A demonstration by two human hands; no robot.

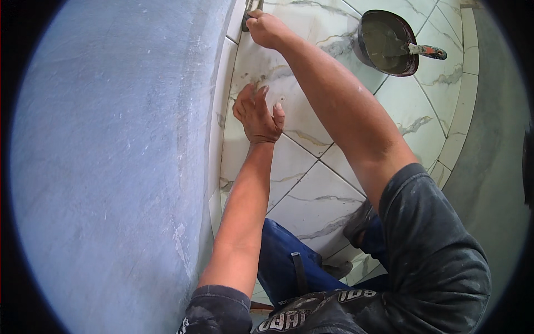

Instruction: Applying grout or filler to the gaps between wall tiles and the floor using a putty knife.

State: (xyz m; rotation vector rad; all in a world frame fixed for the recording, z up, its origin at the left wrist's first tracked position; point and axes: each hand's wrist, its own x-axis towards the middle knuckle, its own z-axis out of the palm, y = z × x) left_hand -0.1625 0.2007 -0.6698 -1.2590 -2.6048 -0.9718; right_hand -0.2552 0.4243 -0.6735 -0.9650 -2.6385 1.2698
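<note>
You crouched on a floor [317, 206] of glossy white tiles with grey and brown veins, beside a pale blue wall [122, 139]. Your 2 bare arms reached up and away from your body. Your right hand [268, 29] was clamped on a small tool [246, 22], far ahead of you at the foot of the wall, next to the white skirting strip [221, 83]. It was probably held so close in to meet the narrow edge there. The tool looked dark at its lower end, with a paler part above; your fist and the edge of the view hid much of it, so its exact kind could not be told.

Your left hand [257, 114] held nothing visible. Its fingers were apart and slightly bent, low over the tiles near the strip, perhaps to steady your lean; whether the palm touched down could not be told.

To the right of your right forearm stood a dark bucket [363, 51], likely placed there for easy reach. It held a murky, grey-green wet mix [381, 39]. 1 trowel [431, 52] leaned in it, blade in the mix, its worn, smeared dark and orange-red handle jutting out over the rim.
</note>
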